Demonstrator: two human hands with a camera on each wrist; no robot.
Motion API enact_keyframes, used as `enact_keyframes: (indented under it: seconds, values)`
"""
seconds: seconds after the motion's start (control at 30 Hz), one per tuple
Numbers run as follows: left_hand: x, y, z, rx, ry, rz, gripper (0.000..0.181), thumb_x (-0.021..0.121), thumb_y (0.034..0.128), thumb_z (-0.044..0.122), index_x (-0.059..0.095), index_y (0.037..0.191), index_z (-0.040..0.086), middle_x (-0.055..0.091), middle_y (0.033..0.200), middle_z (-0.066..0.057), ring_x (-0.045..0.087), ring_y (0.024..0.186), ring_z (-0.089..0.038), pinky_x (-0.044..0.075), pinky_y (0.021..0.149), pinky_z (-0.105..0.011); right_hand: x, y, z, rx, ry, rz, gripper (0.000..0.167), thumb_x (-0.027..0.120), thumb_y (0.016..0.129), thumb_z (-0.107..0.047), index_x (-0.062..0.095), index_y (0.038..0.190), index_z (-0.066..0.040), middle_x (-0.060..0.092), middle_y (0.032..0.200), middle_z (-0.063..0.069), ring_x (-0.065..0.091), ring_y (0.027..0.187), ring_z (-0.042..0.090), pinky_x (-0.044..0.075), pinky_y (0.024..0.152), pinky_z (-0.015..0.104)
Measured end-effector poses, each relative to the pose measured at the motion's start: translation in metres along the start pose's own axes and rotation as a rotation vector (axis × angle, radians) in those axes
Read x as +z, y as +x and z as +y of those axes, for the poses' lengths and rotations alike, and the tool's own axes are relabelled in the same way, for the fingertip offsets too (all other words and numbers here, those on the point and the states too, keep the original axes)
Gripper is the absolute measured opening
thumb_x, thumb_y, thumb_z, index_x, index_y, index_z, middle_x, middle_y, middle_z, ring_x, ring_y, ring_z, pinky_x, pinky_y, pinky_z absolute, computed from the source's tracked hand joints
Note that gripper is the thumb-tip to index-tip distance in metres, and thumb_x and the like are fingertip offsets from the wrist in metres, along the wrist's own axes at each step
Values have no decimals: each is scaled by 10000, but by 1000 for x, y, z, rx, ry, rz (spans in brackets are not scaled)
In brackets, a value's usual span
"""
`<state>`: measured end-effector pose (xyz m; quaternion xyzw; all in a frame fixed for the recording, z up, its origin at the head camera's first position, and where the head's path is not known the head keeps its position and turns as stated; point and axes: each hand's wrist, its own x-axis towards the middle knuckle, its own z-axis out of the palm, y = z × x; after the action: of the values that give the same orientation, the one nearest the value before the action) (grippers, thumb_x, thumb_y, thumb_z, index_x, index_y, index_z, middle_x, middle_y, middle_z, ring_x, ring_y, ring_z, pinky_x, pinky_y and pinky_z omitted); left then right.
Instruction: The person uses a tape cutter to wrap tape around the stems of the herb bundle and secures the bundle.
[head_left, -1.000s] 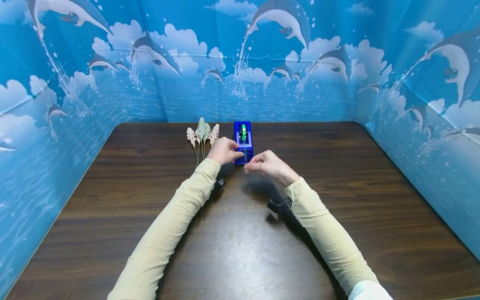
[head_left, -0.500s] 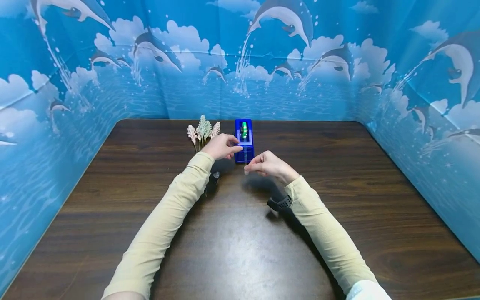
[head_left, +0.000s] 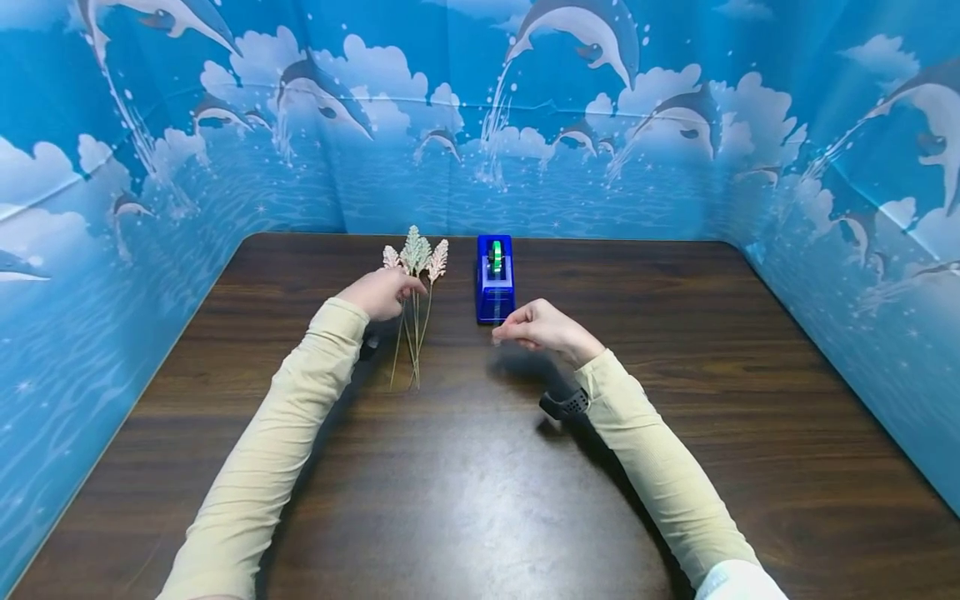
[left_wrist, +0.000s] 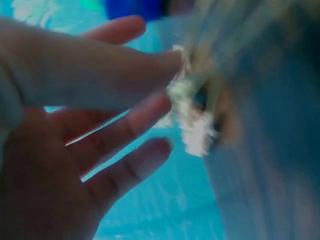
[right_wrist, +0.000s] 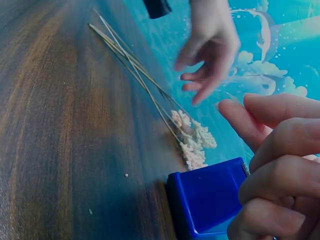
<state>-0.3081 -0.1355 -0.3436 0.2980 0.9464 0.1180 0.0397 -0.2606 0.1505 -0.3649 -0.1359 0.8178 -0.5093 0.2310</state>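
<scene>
My left hand (head_left: 382, 293) hovers over the upper stems of the dried flowers (head_left: 437, 260), fingers extended and apart; the left wrist view shows the flower heads (left_wrist: 197, 132) just beyond the fingertips, blurred. Nothing shows in that hand. At the near end of the blue tape dispenser (head_left: 495, 302), which carries a green roll, my right hand (head_left: 547, 329) pinches a small clear piece of tape between thumb and forefinger. The right wrist view shows the dispenser (right_wrist: 207, 197) beside the curled fingers, and the flowers (right_wrist: 195, 145) lying past it. Whether the tape is detached cannot be told.
The dark wooden table (head_left: 480, 483) has a blue dolphin-print curtain (head_left: 600, 183) along its back and sides. A black strap (head_left: 564, 405) is at the right wrist. Small pale specks (right_wrist: 126, 175) lie on the wood in the right wrist view.
My left hand has moved left from the tape dispenser to the flowers, uncovering the dispenser. My right hand has stayed almost in place, still pinching. The head view has shifted slightly.
</scene>
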Motion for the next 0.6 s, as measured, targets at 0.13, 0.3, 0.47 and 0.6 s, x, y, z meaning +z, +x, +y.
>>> enact_keyframes:
  seconds: [0.13, 0.3, 0.47, 0.6]
  values:
    - [13, -5, -9, 47, 93, -49, 704, 486, 642, -164, 657, 1241, 164, 502, 1145, -198, 465, 1015, -345, 415, 840, -475, -1, 0, 1, -3, -1, -9, 257, 657, 907, -191, 708, 938, 59, 418, 441, -98, 330, 411, 43, 267, 451, 207]
    - [25, -3, -13, 161, 176, -27, 683, 543, 614, -153, 691, 1168, 219, 477, 1193, -180, 448, 1080, -363, 387, 852, -487, 0, 1, 2, -7, 9, -14, 219, 658, 908, -185, 714, 904, 26, 418, 442, -95, 326, 408, 43, 259, 445, 208]
    - [27, 0, -8, 241, 231, 19, 494, 679, 615, -73, 710, 1022, 205, 484, 1209, -175, 473, 1103, -376, 377, 891, -504, 0, 1, 2, -5, 21, -15, 206, 661, 910, -191, 713, 895, 7, 410, 455, -92, 326, 416, 44, 248, 448, 220]
    - [27, 3, -6, 276, 293, 0, 337, 741, 628, -27, 687, 880, 191, 495, 1145, -139, 478, 1053, -345, 381, 871, -488, 1, 0, 2, -12, 12, -17, 228, 660, 912, -199, 707, 915, 25, 404, 461, -89, 321, 418, 46, 244, 444, 225]
